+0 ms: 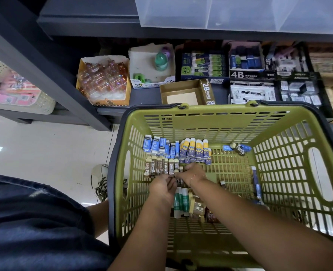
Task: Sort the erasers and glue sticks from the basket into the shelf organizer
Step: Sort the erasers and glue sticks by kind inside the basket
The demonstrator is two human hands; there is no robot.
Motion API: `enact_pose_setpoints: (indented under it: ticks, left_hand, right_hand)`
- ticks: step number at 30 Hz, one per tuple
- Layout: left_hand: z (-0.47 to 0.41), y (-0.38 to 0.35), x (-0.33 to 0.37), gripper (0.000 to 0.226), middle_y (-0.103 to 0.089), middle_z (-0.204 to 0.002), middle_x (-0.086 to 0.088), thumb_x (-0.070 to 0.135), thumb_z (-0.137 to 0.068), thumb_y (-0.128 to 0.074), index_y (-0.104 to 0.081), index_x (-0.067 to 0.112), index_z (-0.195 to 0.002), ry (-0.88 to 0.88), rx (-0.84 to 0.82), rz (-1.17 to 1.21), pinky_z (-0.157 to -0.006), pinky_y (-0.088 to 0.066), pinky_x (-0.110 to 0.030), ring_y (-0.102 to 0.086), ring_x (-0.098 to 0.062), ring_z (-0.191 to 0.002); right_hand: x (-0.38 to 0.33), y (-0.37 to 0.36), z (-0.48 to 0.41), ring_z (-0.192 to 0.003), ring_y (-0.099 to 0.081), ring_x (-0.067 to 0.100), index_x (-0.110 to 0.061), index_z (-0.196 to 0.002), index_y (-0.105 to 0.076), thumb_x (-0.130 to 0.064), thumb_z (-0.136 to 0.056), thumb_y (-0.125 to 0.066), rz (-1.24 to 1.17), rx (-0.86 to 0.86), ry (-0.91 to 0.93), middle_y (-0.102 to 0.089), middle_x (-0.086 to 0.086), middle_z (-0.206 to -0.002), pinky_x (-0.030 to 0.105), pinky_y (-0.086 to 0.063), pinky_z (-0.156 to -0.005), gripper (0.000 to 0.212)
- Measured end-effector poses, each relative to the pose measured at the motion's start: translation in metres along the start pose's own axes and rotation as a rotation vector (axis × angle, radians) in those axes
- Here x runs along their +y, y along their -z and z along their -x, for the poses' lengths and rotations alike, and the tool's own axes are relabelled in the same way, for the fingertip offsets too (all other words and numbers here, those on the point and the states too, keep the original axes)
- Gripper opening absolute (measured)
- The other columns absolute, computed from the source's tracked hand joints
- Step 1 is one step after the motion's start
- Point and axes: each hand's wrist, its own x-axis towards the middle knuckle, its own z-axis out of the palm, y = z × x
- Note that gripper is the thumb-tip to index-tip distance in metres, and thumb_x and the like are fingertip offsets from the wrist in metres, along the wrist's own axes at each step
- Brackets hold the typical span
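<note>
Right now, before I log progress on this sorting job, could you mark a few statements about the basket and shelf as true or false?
1. The left hand and right hand are both inside the green basket. True.
2. The 2B box on the shelf is packed with erasers. False: it looks empty.
3. The brown erasers stand in a row nearer than the blue erasers. True.
4. No glue sticks remain in the basket. False: green-and-white glue sticks lie between the forearms.

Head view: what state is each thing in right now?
Basket: partly filled.
2B box: open, empty.
2B erasers: lined up in a row.
Glue sticks: lying side by side.
Right hand: pinches 2B erasers.
Left hand: fingers curled, grip hidden.
</note>
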Motion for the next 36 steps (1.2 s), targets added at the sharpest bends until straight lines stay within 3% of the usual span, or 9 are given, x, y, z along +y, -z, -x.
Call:
enact_pose_setpoints:
  ticks: [3, 16, 19, 22, 26, 28, 30, 33, 36]
  left_hand:
    - [0.003, 0.000, 0.001, 0.021, -0.054, -0.081, -0.015, 0.002, -0.101, -0.042, -0.049, 0.001, -0.081, 0.003, 0.006, -0.012, -0.067, -0.046, -0.027, -0.053, -0.022, -0.071]
    - [0.000, 0.001, -0.001, 0.025, -0.052, -0.081, -0.014, 0.004, -0.102, -0.040, -0.048, 0.003, -0.078, 0.005, -0.005, -0.006, -0.065, -0.045, -0.026, -0.051, -0.020, -0.071]
    - [-0.003, 0.003, 0.000, 0.020, -0.053, -0.078, -0.013, 0.005, -0.102, -0.041, -0.051, 0.001, -0.084, 0.006, 0.010, -0.029, -0.065, -0.045, -0.026, -0.051, -0.019, -0.069]
    - [-0.005, 0.005, 0.001, 0.018, -0.051, -0.072, -0.010, 0.007, -0.101, -0.045, -0.055, 0.000, -0.087, 0.016, 0.020, -0.046, -0.065, -0.048, -0.026, -0.048, -0.016, -0.063]
    - [-0.004, 0.003, 0.002, 0.017, -0.037, -0.046, -0.002, 0.006, -0.101, -0.043, -0.059, 0.006, -0.102, 0.003, 0.031, -0.074, -0.046, -0.041, -0.019, -0.033, -0.009, -0.038]
    - [-0.005, 0.004, 0.002, 0.023, -0.031, -0.032, 0.002, 0.004, -0.102, -0.037, -0.059, 0.004, -0.108, 0.012, 0.030, -0.085, -0.034, -0.033, -0.016, -0.026, -0.007, -0.025]
    - [-0.009, 0.006, 0.002, 0.027, -0.025, -0.029, 0.003, 0.003, -0.102, -0.033, -0.055, 0.002, -0.088, 0.012, 0.050, -0.122, -0.032, -0.027, -0.016, -0.020, -0.007, -0.022]
    - [-0.012, 0.007, 0.002, 0.034, -0.029, -0.029, 0.003, 0.003, -0.100, -0.034, -0.044, 0.007, -0.069, 0.003, 0.076, -0.187, -0.030, -0.029, -0.016, -0.025, -0.008, -0.023]
    - [-0.010, 0.007, 0.002, 0.029, -0.048, -0.040, -0.002, 0.007, -0.098, -0.046, -0.054, 0.005, -0.070, -0.020, 0.094, -0.285, -0.034, -0.037, -0.019, -0.043, -0.012, -0.034]
  right_hand:
    - [0.000, -0.001, -0.002, -0.113, -0.059, 0.024, 0.001, -0.119, -0.058, -0.023, -0.081, -0.075, -0.018, -0.013, -0.019, -0.062, 0.013, -0.123, 0.029, -0.048, -0.090, 0.048]
    - [0.006, -0.007, -0.004, -0.101, -0.060, 0.023, -0.004, -0.108, -0.062, -0.017, -0.077, -0.078, -0.108, -0.047, -0.056, -0.065, 0.012, -0.113, 0.025, -0.046, -0.083, 0.037]
    - [0.006, -0.010, -0.005, -0.087, -0.055, 0.019, -0.014, -0.084, -0.055, -0.019, -0.077, -0.077, -0.090, -0.094, -0.039, -0.063, 0.006, -0.096, 0.025, -0.046, -0.076, 0.024]
    - [0.009, -0.008, -0.005, -0.079, -0.053, 0.018, -0.018, -0.068, -0.044, -0.020, -0.077, -0.077, -0.052, -0.114, -0.025, -0.055, 0.002, -0.082, 0.022, -0.042, -0.066, 0.034]
    - [0.010, -0.008, -0.004, -0.091, -0.061, 0.022, -0.008, -0.091, -0.062, -0.023, -0.078, -0.076, 0.024, -0.104, -0.001, -0.059, 0.004, -0.091, 0.021, -0.043, -0.073, 0.025]
    - [0.005, -0.007, -0.001, -0.068, -0.056, 0.018, -0.010, -0.070, -0.053, -0.031, -0.079, -0.075, 0.108, -0.134, 0.004, -0.053, 0.003, -0.072, 0.021, -0.042, -0.060, 0.032]
    - [0.001, -0.007, 0.001, -0.053, -0.043, 0.013, -0.012, -0.060, -0.041, -0.039, -0.080, -0.073, 0.182, -0.160, -0.005, -0.044, 0.002, -0.061, 0.022, -0.034, -0.048, 0.045]
    - [0.001, -0.003, 0.001, -0.071, -0.054, 0.017, -0.007, -0.086, -0.058, -0.043, -0.082, -0.071, 0.235, -0.202, 0.035, -0.061, 0.008, -0.086, 0.023, -0.042, -0.062, 0.038]
    - [0.002, 0.007, 0.002, -0.113, -0.058, 0.024, -0.003, -0.127, -0.055, -0.042, -0.082, -0.071, 0.178, -0.181, 0.095, -0.060, 0.012, -0.126, 0.027, -0.045, -0.089, 0.062]
